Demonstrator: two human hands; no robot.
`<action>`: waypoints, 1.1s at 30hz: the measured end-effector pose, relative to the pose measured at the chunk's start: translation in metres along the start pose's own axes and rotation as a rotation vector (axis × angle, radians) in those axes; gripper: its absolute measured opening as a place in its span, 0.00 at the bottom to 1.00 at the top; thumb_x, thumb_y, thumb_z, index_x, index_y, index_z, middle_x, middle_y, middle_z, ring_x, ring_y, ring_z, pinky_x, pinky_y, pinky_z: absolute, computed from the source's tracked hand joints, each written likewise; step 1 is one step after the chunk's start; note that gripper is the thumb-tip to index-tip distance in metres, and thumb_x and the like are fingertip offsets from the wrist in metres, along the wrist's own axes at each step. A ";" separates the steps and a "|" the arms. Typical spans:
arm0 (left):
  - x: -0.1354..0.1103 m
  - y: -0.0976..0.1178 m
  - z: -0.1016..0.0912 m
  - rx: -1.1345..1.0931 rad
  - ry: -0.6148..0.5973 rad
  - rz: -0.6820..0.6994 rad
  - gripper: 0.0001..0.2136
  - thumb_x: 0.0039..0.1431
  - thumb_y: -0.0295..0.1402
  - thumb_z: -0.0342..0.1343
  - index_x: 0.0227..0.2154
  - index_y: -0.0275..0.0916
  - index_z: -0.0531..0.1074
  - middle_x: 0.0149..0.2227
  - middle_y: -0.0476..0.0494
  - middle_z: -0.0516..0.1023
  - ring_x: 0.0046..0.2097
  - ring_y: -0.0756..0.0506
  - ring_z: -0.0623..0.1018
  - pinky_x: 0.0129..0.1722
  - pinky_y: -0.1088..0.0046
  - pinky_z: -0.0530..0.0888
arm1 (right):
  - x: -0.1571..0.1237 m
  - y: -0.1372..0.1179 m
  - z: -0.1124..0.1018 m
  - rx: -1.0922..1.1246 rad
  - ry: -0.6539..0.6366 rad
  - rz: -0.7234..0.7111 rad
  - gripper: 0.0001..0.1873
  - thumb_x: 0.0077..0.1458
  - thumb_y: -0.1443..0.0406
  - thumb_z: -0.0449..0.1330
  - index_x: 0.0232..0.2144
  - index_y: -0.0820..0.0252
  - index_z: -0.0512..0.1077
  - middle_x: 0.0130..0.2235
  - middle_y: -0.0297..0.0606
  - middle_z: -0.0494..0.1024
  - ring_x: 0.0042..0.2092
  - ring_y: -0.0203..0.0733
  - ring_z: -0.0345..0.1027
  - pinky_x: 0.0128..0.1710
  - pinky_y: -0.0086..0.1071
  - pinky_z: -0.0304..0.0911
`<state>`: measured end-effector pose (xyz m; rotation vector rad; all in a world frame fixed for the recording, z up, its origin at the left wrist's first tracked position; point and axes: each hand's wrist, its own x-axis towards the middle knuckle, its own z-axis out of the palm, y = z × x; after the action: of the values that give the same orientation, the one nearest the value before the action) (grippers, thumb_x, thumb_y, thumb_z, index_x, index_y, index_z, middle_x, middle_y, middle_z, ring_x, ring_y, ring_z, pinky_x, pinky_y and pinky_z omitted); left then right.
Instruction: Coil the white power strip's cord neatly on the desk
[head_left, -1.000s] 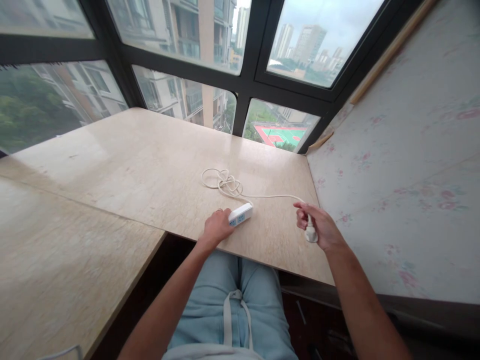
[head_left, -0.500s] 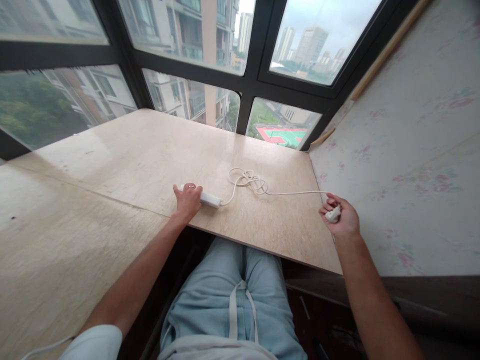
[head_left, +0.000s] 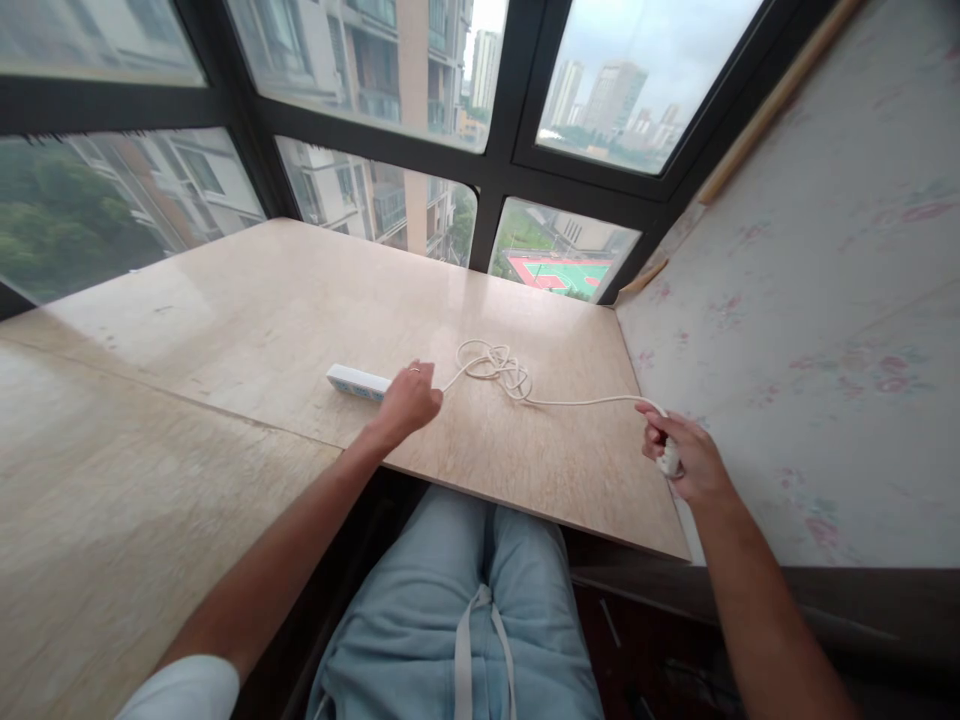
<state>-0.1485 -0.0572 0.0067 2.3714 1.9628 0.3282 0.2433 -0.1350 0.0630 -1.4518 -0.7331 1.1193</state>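
Note:
A white power strip (head_left: 355, 383) lies on the stone sill, its near side showing blue-marked sockets. My left hand (head_left: 409, 402) is over the strip's right end, where the cord begins; its thumb and fingertips look apart, and the underside of the hand is hidden. From there the white cord (head_left: 504, 370) runs into a loose tangle and on to the right. Near the wall, my right hand (head_left: 690, 455) is closed around the white plug (head_left: 669, 460), with the cord passing over the index finger.
The beige sill (head_left: 225, 300) has a seam on the left and a front edge above my legs. Dark-framed windows (head_left: 491, 200) close off the back. A flowered wall (head_left: 810, 300) bounds the right side.
My left hand has slid right along the power strip to its cord end, and the strip sits farther left. My right hand has lowered slightly, with the plug turned downward and the cord slacker.

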 end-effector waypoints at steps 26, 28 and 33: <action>0.006 0.052 0.058 -1.395 0.152 0.020 0.15 0.51 0.30 0.60 0.41 0.35 0.67 0.32 0.43 0.78 0.37 0.46 0.79 0.39 0.70 0.75 | 0.143 0.013 0.216 -0.592 -0.431 -0.487 0.13 0.52 0.59 0.62 0.30 0.66 0.77 0.27 0.39 0.73 0.28 0.35 0.64 0.29 0.29 0.60; 0.004 0.053 0.055 -1.501 0.166 -0.037 0.15 0.49 0.32 0.62 0.39 0.34 0.66 0.32 0.42 0.78 0.37 0.46 0.79 0.39 0.70 0.75 | 0.153 0.041 0.217 -0.618 -0.415 -0.413 0.12 0.50 0.61 0.62 0.29 0.67 0.76 0.26 0.38 0.72 0.24 0.33 0.62 0.25 0.28 0.57; 0.007 0.053 0.049 -1.718 0.184 -0.119 0.23 0.43 0.31 0.67 0.37 0.36 0.59 0.32 0.44 0.78 0.34 0.48 0.78 0.37 0.72 0.74 | 0.153 0.085 0.203 -0.600 -0.454 -0.354 0.14 0.44 0.58 0.64 0.29 0.66 0.71 0.23 0.35 0.71 0.21 0.33 0.60 0.22 0.27 0.56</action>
<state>-0.0869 -0.0559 -0.0314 1.0353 0.8828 1.4412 0.0988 0.0637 -0.0450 -1.4704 -1.6893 0.9975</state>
